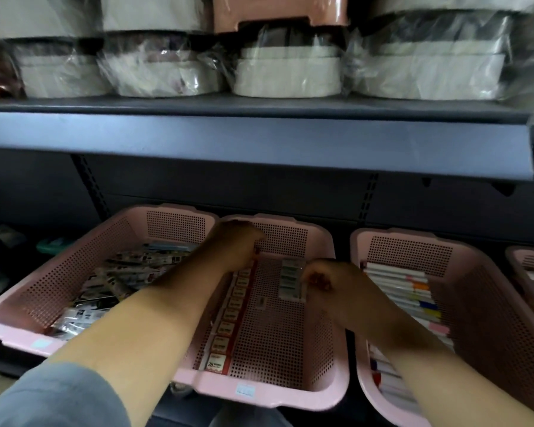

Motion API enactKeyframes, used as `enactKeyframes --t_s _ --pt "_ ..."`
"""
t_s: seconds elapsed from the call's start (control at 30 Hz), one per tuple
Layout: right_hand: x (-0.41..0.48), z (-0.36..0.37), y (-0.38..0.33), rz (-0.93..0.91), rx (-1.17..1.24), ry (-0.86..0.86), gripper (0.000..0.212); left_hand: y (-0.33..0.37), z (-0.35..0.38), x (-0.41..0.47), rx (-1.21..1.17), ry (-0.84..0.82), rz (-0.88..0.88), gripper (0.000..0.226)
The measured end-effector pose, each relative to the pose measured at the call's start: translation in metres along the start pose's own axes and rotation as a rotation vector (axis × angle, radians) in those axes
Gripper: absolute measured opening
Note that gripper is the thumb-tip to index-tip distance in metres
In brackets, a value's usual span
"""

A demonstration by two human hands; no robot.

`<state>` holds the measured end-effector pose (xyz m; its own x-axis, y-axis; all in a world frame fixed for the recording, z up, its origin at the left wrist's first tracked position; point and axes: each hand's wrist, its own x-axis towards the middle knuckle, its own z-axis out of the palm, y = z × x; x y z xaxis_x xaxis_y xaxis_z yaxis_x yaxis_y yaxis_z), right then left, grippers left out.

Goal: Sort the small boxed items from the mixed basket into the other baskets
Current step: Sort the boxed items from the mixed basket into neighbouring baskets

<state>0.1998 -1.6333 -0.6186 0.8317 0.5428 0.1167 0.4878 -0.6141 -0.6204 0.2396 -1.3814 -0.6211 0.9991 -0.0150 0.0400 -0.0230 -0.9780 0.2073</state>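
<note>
Shelf (259, 140), middle pink basket (259, 392), grey boxes (290, 282) in grip of right hand (324, 282)

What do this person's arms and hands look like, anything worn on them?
The left arm wears a grey-blue fabric sleeve ending around the elbow; its forearm is bare. The right arm shows no sleeve in view. The left hand and right hand are ungloved, with no watch or bracelet visible. Both are shadowed and blurred, so rings cannot be ruled out.
</note>
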Motion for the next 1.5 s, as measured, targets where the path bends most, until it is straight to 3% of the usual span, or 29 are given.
enactKeyframes --t_s 0.1,0.3,0.5,0.77,0.87,0.97,1.07,1.17,1.23,1.37,1.5 --pt "-0.002 -0.018 0.003 0.009 0.033 0.069 0.014 0.025 -0.016 -0.014 0.15 0.037 0.085 0.041" --pt "-0.019 -0.071 0.033 0.004 -0.044 0.243 0.01 0.115 -0.02 -0.026 0.029 0.102 0.267 0.037" --pt "-0.085 -0.143 0.091 0.16 -0.198 0.332 0.008 0.233 -0.008 -0.022 -0.107 0.164 0.42 0.051" --pt "-0.199 -0.213 0.186 0.508 -0.226 0.418 0.011 0.396 0.044 -0.019 -0.172 0.078 0.687 0.041" --pt "-0.235 -0.231 0.213 0.677 -0.358 0.384 0.015 0.445 0.071 -0.023 -0.269 0.016 0.739 0.037" --pt "-0.264 -0.242 0.231 0.767 -0.271 0.359 0.026 0.478 0.098 -0.023 -0.272 -0.066 0.751 0.038" --pt "-0.276 -0.236 0.25 0.861 -0.278 0.203 0.045 0.489 0.118 -0.022 -0.25 -0.175 0.695 0.04" --pt "-0.276 -0.228 0.267 0.924 -0.289 0.108 0.049 0.494 0.126 -0.022 -0.193 -0.24 0.618 0.025" --pt "-0.274 -0.226 0.273 0.924 -0.305 0.052 0.044 0.496 0.124 -0.023 -0.106 -0.275 0.63 0.018" --pt "-0.269 -0.221 0.283 0.931 -0.41 -0.045 0.027 0.498 0.117 -0.028 0.103 -0.385 0.718 0.035" --pt "-0.27 -0.222 0.283 0.901 -0.48 -0.098 0.014 0.499 0.116 -0.026 0.159 -0.443 0.765 0.048"
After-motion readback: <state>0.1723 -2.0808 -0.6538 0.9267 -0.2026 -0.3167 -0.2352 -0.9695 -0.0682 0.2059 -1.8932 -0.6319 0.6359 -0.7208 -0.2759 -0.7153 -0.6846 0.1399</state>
